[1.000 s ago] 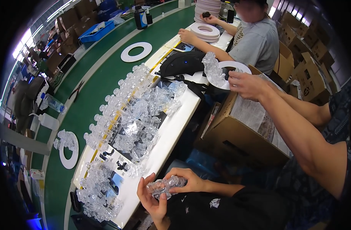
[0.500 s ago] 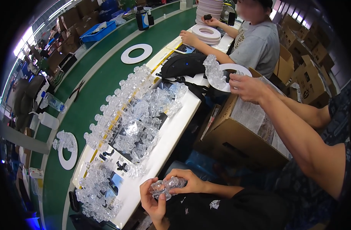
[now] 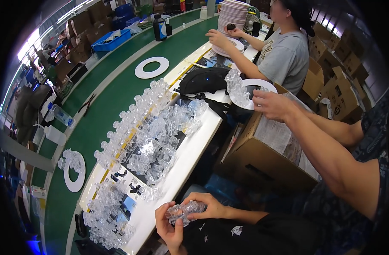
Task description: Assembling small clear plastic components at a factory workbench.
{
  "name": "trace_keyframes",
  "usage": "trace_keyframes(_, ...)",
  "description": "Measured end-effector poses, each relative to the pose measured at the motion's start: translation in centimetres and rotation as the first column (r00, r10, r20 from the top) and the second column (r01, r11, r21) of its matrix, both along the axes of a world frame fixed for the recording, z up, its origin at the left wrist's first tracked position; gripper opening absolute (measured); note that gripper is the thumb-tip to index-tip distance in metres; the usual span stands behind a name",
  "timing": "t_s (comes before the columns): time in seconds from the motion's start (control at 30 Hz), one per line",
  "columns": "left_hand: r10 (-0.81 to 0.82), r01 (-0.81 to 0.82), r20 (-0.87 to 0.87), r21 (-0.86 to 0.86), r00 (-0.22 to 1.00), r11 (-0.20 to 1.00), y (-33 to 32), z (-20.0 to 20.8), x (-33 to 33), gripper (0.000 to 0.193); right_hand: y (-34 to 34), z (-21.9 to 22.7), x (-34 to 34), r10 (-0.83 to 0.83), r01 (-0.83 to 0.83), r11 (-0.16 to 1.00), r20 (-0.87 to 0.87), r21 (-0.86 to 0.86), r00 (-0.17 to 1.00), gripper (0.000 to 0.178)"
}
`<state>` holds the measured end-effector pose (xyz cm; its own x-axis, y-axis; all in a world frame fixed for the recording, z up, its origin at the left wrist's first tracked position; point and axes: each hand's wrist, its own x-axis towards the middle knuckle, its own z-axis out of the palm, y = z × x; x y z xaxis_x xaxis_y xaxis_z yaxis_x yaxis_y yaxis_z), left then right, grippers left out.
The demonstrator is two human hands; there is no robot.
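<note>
At the lower middle, a clear plastic figure [image 3: 181, 211] is held between both my hands, in front of a black garment with white marks. My left hand [image 3: 168, 229] has its thumb and fingers closed on the near end. Around the other end curl the fingers of my right hand [image 3: 209, 207]. Closest to my hands is the white edge of the workbench [image 3: 177, 187], with a heap of similar clear figures [image 3: 107, 214] to the left. Further up the bench lie a bigger heap [image 3: 154, 148] and a row of standing clear figures [image 3: 128, 121].
A co-worker's hands [image 3: 271, 104] hold a white ring [image 3: 262, 85] with clear pieces above an open carton [image 3: 262, 157]. Another person [image 3: 283, 53] sits beyond, near stacked rings [image 3: 232, 15]. The green belt [image 3: 105, 106] carries white rings [image 3: 75, 180], and a black bag [image 3: 203, 78] lies on the bench.
My hands stay nearly in place, with slight finger shifts on the clear figure. The far person's head has turned and their hand has shifted right. The view has tilted slightly.
</note>
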<state>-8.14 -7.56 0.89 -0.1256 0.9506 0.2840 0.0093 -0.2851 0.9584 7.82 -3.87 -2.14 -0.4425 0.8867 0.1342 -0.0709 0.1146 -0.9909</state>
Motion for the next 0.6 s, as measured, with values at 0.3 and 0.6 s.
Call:
trace_keyframes(0.3,0.049,-0.046,-0.033,0.078,0.998,0.996,0.5,0.1,0.4,0.056,0.2,-0.2,-0.1,-0.019,0.020,1.000,-0.036,0.009,0.999,0.038)
trace_keyframes(0.6,-0.018,0.016,-0.032,-0.069,0.999,0.997,0.1,0.5,0.5,0.064,0.1,-0.5,0.1,0.013,-0.013,1.000,-0.045,-0.001,0.999,0.039)
